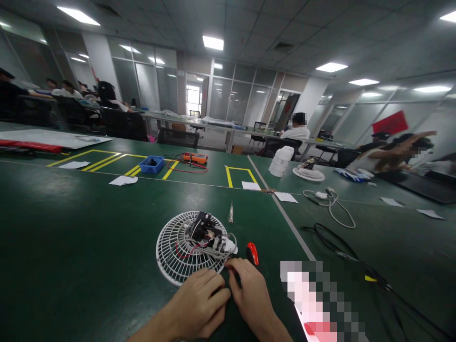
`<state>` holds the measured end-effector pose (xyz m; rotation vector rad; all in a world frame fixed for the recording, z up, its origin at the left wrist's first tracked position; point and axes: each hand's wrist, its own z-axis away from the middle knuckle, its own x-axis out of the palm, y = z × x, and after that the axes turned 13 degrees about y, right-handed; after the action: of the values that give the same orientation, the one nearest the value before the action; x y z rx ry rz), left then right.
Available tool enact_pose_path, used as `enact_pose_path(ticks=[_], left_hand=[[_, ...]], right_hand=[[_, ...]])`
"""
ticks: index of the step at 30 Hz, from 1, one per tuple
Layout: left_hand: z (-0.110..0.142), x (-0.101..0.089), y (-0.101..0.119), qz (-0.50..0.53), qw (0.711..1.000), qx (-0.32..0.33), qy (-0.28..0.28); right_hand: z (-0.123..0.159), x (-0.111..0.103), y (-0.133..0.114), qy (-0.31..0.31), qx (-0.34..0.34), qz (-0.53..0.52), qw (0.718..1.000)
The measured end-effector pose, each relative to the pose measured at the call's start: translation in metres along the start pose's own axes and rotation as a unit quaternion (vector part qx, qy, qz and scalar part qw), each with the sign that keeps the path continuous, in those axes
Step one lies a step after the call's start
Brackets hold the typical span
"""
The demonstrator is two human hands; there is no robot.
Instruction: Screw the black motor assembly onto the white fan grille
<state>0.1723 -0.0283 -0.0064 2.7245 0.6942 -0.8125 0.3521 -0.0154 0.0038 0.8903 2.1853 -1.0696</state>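
A white round fan grille (166,254) lies on the green table, with a black motor assembly (204,228), a grey cable and thin red wires on top of it. At its near rim, my left hand (201,301) is closed with curled fingers; what lies inside them is hidden. Beside it, my right hand (249,289) pinches close to the grille's lower right edge, on something too small to make out. Just beyond the right hand is a red and black handled tool (252,254). A clear-handled screwdriver (231,213) lies farther back.
Toward the back sit a blue bin (151,164), an orange multimeter (195,157) with leads, and white stacked parts (281,161). Another fan grille (308,174) stands right of them. Cables (337,209) lie at right, near a pixelated bright object (309,299). People sit in the background.
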Motion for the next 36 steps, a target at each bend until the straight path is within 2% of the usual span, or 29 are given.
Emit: enact_pose_path(ticks=[7,14,20,27,31,36], left_hand=[[0.001,0.001,-0.003,-0.035,0.999,-0.007,0.004],[-0.002,-0.005,-0.008,-0.085,0.995,-0.033,0.049],[0.002,-0.006,-0.010,-0.147,0.987,-0.040,0.043],[0.008,-0.007,-0.011,-0.155,0.986,-0.059,0.034],[0.002,-0.011,-0.009,-0.133,0.988,-0.045,0.071],[-0.002,-0.016,-0.005,-0.068,0.988,-0.029,0.138]], right_hand=[[-0.001,-0.011,-0.004,0.049,0.066,-0.120,0.989],[-0.001,-0.017,-0.005,0.108,0.040,-0.153,0.982],[-0.002,-0.020,-0.003,0.150,0.050,-0.166,0.973],[-0.002,-0.022,-0.006,0.163,0.126,-0.207,0.957],[-0.003,-0.022,-0.009,0.133,0.210,-0.286,0.926],[-0.004,-0.023,-0.008,0.057,0.269,-0.444,0.853]])
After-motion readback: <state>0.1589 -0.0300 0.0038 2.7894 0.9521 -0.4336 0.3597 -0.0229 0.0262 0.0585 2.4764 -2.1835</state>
